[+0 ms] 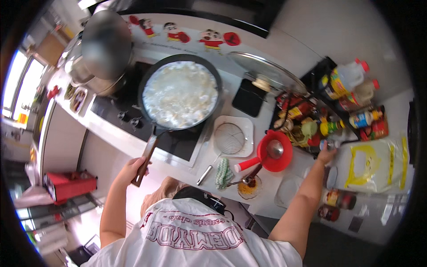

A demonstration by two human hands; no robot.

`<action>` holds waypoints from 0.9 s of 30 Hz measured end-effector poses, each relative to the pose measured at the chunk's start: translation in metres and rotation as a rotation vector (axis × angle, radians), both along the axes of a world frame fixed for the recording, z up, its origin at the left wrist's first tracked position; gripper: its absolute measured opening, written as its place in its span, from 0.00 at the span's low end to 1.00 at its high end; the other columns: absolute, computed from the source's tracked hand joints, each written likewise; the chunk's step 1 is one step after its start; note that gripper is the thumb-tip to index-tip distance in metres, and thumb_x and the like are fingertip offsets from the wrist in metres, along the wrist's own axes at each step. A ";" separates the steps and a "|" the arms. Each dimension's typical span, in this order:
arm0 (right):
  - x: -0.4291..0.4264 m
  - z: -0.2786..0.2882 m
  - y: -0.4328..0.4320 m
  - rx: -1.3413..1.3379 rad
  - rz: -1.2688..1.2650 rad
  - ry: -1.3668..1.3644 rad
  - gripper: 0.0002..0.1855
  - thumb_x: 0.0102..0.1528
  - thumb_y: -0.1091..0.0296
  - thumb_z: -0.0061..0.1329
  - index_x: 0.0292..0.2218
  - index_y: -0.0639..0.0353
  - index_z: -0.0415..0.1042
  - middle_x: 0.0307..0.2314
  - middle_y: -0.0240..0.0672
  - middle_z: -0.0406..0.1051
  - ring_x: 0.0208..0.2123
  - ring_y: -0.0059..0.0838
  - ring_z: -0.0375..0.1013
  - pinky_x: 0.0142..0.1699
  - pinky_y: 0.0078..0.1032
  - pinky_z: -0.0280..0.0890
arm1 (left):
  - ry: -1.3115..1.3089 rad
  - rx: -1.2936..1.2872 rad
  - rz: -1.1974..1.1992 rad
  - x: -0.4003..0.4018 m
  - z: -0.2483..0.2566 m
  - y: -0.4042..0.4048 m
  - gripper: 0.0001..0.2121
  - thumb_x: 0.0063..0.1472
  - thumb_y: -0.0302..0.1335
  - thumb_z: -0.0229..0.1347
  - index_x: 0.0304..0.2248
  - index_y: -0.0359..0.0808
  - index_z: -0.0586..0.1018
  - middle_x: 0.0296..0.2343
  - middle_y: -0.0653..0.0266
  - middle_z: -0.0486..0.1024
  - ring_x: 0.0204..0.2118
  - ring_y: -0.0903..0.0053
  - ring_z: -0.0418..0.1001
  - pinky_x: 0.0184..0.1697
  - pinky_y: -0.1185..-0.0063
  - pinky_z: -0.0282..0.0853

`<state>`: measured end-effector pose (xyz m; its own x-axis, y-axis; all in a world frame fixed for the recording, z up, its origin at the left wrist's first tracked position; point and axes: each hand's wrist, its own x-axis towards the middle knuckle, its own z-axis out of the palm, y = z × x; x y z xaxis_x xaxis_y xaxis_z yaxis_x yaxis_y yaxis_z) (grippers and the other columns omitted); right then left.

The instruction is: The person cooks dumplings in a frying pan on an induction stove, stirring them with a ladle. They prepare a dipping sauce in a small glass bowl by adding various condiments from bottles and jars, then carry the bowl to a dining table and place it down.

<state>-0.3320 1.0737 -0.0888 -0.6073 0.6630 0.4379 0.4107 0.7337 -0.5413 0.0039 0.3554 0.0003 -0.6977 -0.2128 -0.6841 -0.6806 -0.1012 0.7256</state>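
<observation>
My left hand [133, 170] is closed around the brown handle of a black frying pan [219, 85], which sits on the cooktop and holds bubbling, whitish food in liquid. Stretched out to the far right, my right hand [327, 156] is at a small clear container with a pale lid [323, 145], beside the condiment rack; whether the fingers grip it is unclear. Between the hands, a wire strainer [229, 135] rests over a square white dish [247, 125]. A metal ladle [275, 149] lies in a red plastic dipper [287, 160]. Near the counter edge stands a glass bowl of orange-yellow seasoning [247, 191].
A large metal pot [96, 85] stands at the left rear. A glass lid [267, 68] leans behind a black board [248, 100]. Bottles [347, 78] and sauce packets [297, 106] crowd the rack. A green-white cloth [223, 175], plastic bag [370, 167] and jars [340, 198] lie nearer.
</observation>
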 end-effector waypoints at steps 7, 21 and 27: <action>-0.011 0.009 0.016 -0.064 0.060 -0.198 0.51 0.40 0.43 0.58 0.53 0.69 0.49 0.49 0.51 0.59 0.49 0.47 0.61 0.51 0.36 0.58 | -0.002 0.044 -0.027 0.004 -0.007 -0.003 0.19 0.63 0.40 0.40 0.37 0.31 0.74 0.20 0.66 0.72 0.23 0.83 0.69 0.28 0.85 0.65; 0.137 0.112 -0.198 -0.331 0.512 0.064 0.29 0.53 0.57 0.49 0.50 0.64 0.59 0.43 0.44 0.65 0.45 0.33 0.66 0.47 0.28 0.61 | 0.178 0.447 -0.079 0.023 -0.047 -0.062 0.23 0.64 0.43 0.38 0.49 0.31 0.65 0.37 0.56 0.72 0.39 0.74 0.70 0.46 0.77 0.65; 0.268 0.171 -0.363 -0.329 0.572 -0.107 0.16 0.54 0.63 0.46 0.42 0.63 0.69 0.34 0.40 0.72 0.36 0.26 0.72 0.41 0.21 0.65 | 0.185 0.409 -0.379 0.013 -0.039 -0.085 0.20 0.64 0.37 0.41 0.49 0.30 0.64 0.39 0.56 0.71 0.40 0.75 0.70 0.46 0.79 0.66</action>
